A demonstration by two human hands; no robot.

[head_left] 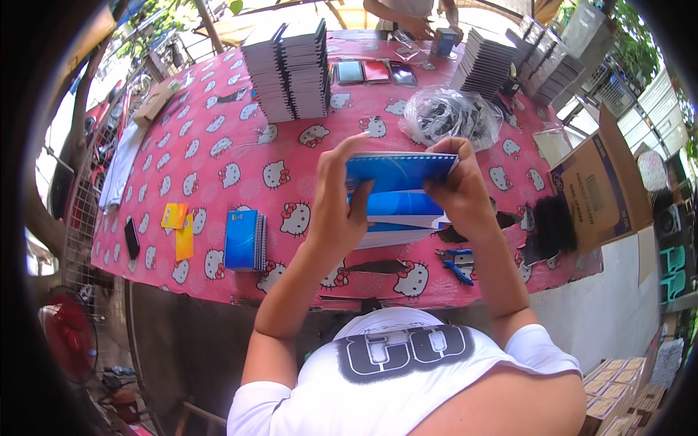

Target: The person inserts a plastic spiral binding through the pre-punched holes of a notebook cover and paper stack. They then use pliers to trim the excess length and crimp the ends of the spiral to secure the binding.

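Note:
Between my two hands is a blue-covered notebook (398,171), raised over the table, with a row of punched holes along its far edge. My left hand (340,207) grips its left end, the thumb lying on the cover. At the right end my right hand (464,190) pinches it near the corner. Beneath it lie more blue covers and white pages (398,205), partly hidden by the held one. Blue-handled pliers (458,267) rest near my right forearm. To the left sits a small pile of blue spiral-bound notebooks (243,240).
Tall notebook stacks (287,76) stand at the back left, others (483,64) at the back right. A clear plastic bag (451,120) holds dark things. Black coils (554,224) lie by a cardboard box (600,178). Across the table, another person's hands (429,30) handle a small box.

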